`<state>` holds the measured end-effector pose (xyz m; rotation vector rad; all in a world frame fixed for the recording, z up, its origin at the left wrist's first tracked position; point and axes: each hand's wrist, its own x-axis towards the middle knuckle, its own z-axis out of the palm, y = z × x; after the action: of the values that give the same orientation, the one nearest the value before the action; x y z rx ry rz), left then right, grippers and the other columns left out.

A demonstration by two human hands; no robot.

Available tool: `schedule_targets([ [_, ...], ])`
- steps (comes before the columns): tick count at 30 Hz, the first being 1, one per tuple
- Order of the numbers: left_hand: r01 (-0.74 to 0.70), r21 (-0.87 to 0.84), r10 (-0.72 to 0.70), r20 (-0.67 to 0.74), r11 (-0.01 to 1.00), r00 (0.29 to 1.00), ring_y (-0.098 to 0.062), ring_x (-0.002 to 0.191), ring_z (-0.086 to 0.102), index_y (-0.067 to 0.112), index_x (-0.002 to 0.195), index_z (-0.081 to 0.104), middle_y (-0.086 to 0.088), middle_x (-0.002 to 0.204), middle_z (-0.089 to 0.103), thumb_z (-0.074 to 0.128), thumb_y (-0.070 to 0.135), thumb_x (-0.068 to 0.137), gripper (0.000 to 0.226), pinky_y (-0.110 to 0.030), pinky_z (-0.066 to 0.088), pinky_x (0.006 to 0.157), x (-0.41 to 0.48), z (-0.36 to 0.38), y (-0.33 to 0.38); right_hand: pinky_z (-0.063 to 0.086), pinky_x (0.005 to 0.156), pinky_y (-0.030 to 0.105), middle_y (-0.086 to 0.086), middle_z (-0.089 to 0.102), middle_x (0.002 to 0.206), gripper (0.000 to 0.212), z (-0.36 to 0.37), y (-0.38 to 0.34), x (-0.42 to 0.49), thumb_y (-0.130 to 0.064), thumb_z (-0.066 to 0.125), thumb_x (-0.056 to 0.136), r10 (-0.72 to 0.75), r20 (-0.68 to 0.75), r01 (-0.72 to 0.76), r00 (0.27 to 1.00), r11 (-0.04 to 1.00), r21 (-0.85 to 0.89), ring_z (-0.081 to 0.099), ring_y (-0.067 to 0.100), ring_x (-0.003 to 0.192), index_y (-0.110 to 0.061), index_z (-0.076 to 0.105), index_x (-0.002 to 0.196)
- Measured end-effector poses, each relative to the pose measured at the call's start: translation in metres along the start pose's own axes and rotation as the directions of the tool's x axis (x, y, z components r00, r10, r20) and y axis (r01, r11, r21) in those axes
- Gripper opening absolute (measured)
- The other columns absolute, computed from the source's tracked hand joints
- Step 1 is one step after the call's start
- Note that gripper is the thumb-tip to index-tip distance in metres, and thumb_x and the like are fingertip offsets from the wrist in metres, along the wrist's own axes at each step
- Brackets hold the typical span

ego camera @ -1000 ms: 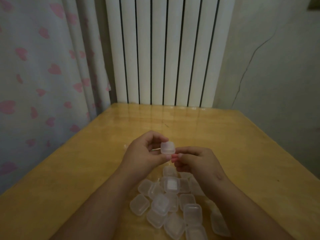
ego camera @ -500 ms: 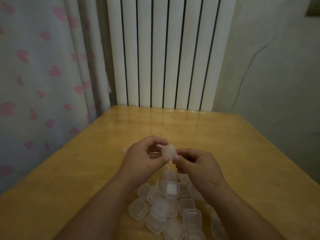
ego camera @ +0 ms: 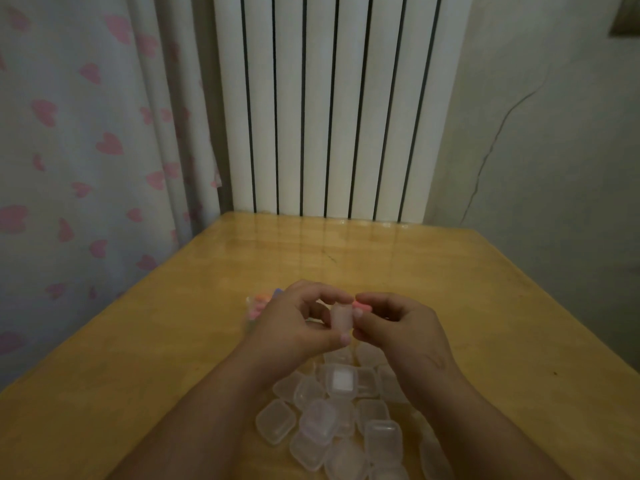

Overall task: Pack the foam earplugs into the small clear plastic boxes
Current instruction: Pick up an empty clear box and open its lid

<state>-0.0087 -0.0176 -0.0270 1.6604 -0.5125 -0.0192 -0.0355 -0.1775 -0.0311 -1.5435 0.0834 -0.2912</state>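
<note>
Above the near middle of the wooden table (ego camera: pixel 156 358), both hands meet around one small clear box (ego camera: pixel 341 317). The left hand (ego camera: pixel 294 327) is curled, thumb low and fingers arched over the top, pinching the box from its left side so that it stands on edge. The right hand (ego camera: pixel 398 330) is also curled, its fingertips pressed against the box's right side; a pink earplug (ego camera: pixel 362 308) shows between its fingertips, right against the box. Whether the box's lid is open or closed cannot be told, as the fingers and blur hide its edge.

Just nearer than the hands, between the two forearms, lies a heap of small clear boxes (ego camera: pixel 332 420), touching and partly stacked, some tilted. One near the top of the heap (ego camera: pixel 341 379) shows a pale square on its face. The heap runs toward the near edge of the view.

Beyond the left hand, on its far left side, a clear bag of coloured earplugs (ego camera: pixel 261 304) rests on the table, mostly hidden by the knuckles; pink, orange and blue bits show.

At the far end of the table stands a white ribbed radiator (ego camera: pixel 332 105). A curtain with pink hearts (ego camera: pixel 86 150) hangs to the left, and a plain wall with a thin crack (ego camera: pixel 554 133) lies to the right.
</note>
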Motion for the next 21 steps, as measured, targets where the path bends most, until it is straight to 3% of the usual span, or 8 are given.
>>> schedule_targets([
  [4, 0.020, -0.013, -0.018, 0.095, 1.000, 0.995, -0.010, 0.084, 0.064, 0.029, 0.095, 0.076, 0.006, 0.080, 0.069, 0.078, 0.011, 0.073, 0.029, -0.030, 0.056, 0.078, -0.0016, -0.0041, 0.0008, 0.060, 0.073, 0.031, 0.009, 0.074, 0.086, 0.015, -0.0016, -0.0002, -0.0003, -0.004, 0.073, 0.083, 0.002, -0.031, -0.002, 1.000, 1.000, -0.001, 0.073, 0.018, 0.078, -0.014, 0.073, 0.094],
  [8, 0.028, -0.001, -0.028, 0.058, 1.000, 0.998, -0.016, 0.090, 0.065, 0.018, 0.094, 0.072, -0.011, 0.100, 0.072, 0.076, -0.001, 0.076, 0.027, -0.042, 0.056, 0.087, -0.0009, -0.0032, -0.0009, 0.060, 0.071, 0.029, 0.004, 0.074, 0.080, 0.011, -0.0019, -0.0017, 0.0004, -0.008, 0.070, 0.085, -0.029, -0.102, 0.026, 0.994, 0.999, -0.035, 0.072, 0.014, 0.072, -0.016, 0.074, 0.091],
  [12, 0.034, 0.032, -0.033, -0.040, 0.999, 0.999, -0.018, 0.083, 0.068, 0.026, 0.085, 0.068, -0.013, 0.094, 0.072, 0.079, 0.019, 0.065, 0.024, -0.045, 0.057, 0.081, 0.0014, -0.0022, -0.0015, 0.055, 0.067, 0.033, -0.002, 0.070, 0.074, 0.018, -0.0031, 0.0008, 0.0019, -0.007, 0.063, 0.088, -0.111, -0.124, 0.078, 0.986, 0.967, -0.244, 0.063, 0.012, 0.068, -0.021, 0.071, 0.083],
  [15, 0.025, 0.017, -0.024, -0.078, 1.000, 0.997, -0.017, 0.083, 0.070, 0.025, 0.091, 0.071, -0.005, 0.092, 0.074, 0.081, 0.008, 0.072, 0.027, -0.035, 0.056, 0.073, 0.0029, -0.0029, -0.0025, 0.050, 0.063, 0.034, 0.000, 0.068, 0.069, 0.022, -0.0015, -0.0001, 0.0002, -0.005, 0.059, 0.090, -0.049, -0.002, 0.046, 0.999, 0.959, -0.280, 0.058, 0.009, 0.063, -0.021, 0.072, 0.082],
  [18, 0.029, 0.045, -0.024, -0.106, 0.999, 0.994, -0.013, 0.078, 0.070, 0.032, 0.092, 0.073, -0.002, 0.086, 0.075, 0.080, 0.018, 0.071, 0.026, -0.030, 0.054, 0.069, 0.0029, -0.0018, -0.0028, 0.049, 0.061, 0.030, 0.002, 0.068, 0.067, 0.021, 0.0021, -0.0027, -0.0016, -0.004, 0.061, 0.088, 0.038, 0.059, -0.022, 0.998, 0.969, -0.245, 0.059, 0.012, 0.062, -0.018, 0.075, 0.083],
  [21, 0.026, 0.068, -0.016, -0.132, 0.997, 0.991, -0.017, 0.079, 0.071, 0.034, 0.090, 0.073, -0.004, 0.087, 0.075, 0.076, 0.026, 0.066, 0.025, -0.033, 0.054, 0.071, 0.0034, -0.0005, -0.0039, 0.050, 0.059, 0.025, 0.006, 0.069, 0.068, 0.014, 0.0042, -0.0038, -0.0023, -0.004, 0.064, 0.086, 0.103, 0.066, -0.098, 0.992, 0.993, -0.072, 0.061, 0.013, 0.063, -0.010, 0.076, 0.082],
])
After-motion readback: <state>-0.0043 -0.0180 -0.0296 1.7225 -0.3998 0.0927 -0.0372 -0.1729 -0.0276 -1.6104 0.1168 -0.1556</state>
